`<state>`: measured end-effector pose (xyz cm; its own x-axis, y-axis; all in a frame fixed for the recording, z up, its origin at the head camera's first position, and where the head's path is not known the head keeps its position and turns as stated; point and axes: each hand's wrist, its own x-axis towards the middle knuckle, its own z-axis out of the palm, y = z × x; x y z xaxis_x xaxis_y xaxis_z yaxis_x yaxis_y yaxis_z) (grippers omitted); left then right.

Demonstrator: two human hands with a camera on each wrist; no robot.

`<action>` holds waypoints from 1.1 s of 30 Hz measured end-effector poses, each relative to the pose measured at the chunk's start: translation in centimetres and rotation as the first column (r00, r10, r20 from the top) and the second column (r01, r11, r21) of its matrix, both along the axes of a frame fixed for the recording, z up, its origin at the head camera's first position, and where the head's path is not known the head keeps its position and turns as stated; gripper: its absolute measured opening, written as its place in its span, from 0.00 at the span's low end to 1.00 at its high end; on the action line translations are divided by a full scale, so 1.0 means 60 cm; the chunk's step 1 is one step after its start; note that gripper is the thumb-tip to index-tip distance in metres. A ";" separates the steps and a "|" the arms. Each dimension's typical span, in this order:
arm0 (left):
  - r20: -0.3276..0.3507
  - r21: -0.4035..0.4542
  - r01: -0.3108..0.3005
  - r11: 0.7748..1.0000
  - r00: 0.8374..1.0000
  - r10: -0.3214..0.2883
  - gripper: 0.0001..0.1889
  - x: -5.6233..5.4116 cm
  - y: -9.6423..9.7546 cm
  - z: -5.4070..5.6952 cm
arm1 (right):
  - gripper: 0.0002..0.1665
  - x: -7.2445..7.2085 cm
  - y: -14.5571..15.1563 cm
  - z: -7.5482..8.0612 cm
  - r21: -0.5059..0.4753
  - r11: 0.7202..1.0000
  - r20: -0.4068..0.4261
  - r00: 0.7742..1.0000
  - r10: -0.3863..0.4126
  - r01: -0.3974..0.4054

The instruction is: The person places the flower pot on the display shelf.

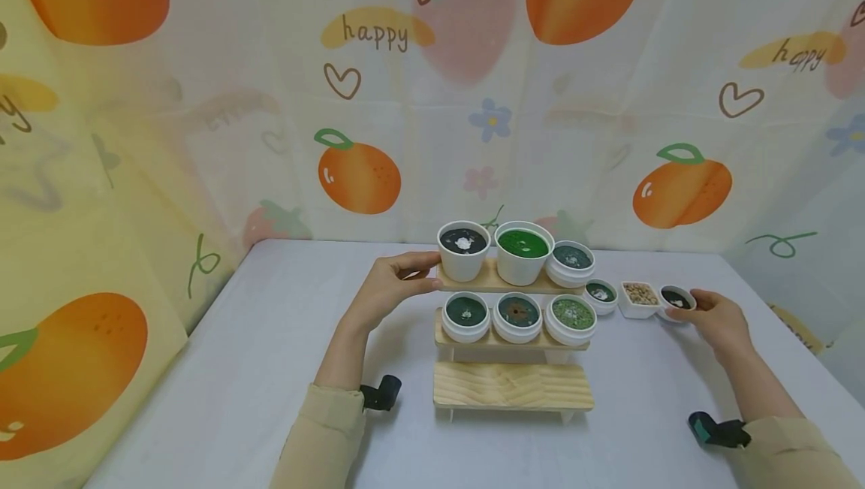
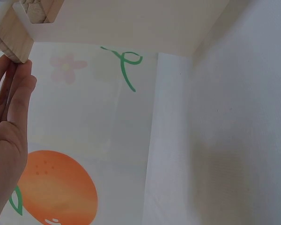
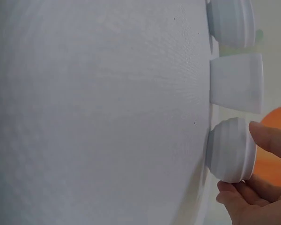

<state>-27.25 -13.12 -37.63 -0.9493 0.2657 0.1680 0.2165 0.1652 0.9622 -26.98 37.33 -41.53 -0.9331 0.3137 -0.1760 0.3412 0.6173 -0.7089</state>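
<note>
My left hand point(image 1: 388, 290) grips the left end of the top board point(image 1: 488, 280) of a three-tier wooden stand point(image 1: 513, 384). In the left wrist view, fingers press on the wooden board's end point(image 2: 15, 37). Far to the right, my right hand point(image 1: 724, 325) pinches a small white ribbed bowl point(image 1: 676, 300) with dark contents and a pale spot. Seen from the right wrist, thumb and fingers lie on either side of this bowl point(image 3: 230, 150), which is at the table surface. A square white dish point(image 1: 638, 301) of light brown nuts or beans stands just left of it.
On the top tier stand two tall white cups, one dark-filled point(image 1: 463, 242) and one green-filled point(image 1: 523, 245), plus a white bowl point(image 1: 571, 260). Three bowls with greenish contents line the middle tier point(image 1: 466, 339). Another small bowl point(image 1: 601, 295) is right of the stand. A patterned cloth point(image 1: 439, 136) hangs behind.
</note>
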 end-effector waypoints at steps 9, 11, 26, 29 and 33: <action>0.011 0.000 -0.003 1.000 1.000 0.003 0.23 0.000 0.000 -0.002 | 0.48 0.000 -0.003 0.000 0.050 0.999 0.011 1.000 -0.018 0.018; 0.009 -0.002 -0.004 1.000 1.000 0.005 0.23 0.000 -0.001 -0.002 | 0.48 -0.001 -0.003 0.000 0.053 0.998 0.011 1.000 -0.019 0.019; 0.000 0.019 0.012 1.000 1.000 -0.012 0.24 -0.001 -0.001 -0.002 | 0.47 0.000 -0.002 -0.004 0.053 0.998 0.000 0.999 -0.039 0.039; 0.002 0.014 0.012 1.000 1.000 -0.012 0.24 0.000 -0.001 0.000 | 0.47 0.001 -0.003 -0.003 0.067 0.996 0.005 0.999 -0.053 0.052; 0.003 0.014 0.014 1.000 1.000 -0.014 0.24 0.001 -0.001 0.000 | 0.48 0.001 -0.005 -0.001 0.071 0.994 0.022 0.996 -0.084 0.082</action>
<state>-27.16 -13.18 -37.61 -0.9462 0.2763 0.1685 0.2153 0.1485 0.9652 -26.91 37.03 -41.62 -0.8989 0.4022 -0.1741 0.4105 0.6337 -0.6557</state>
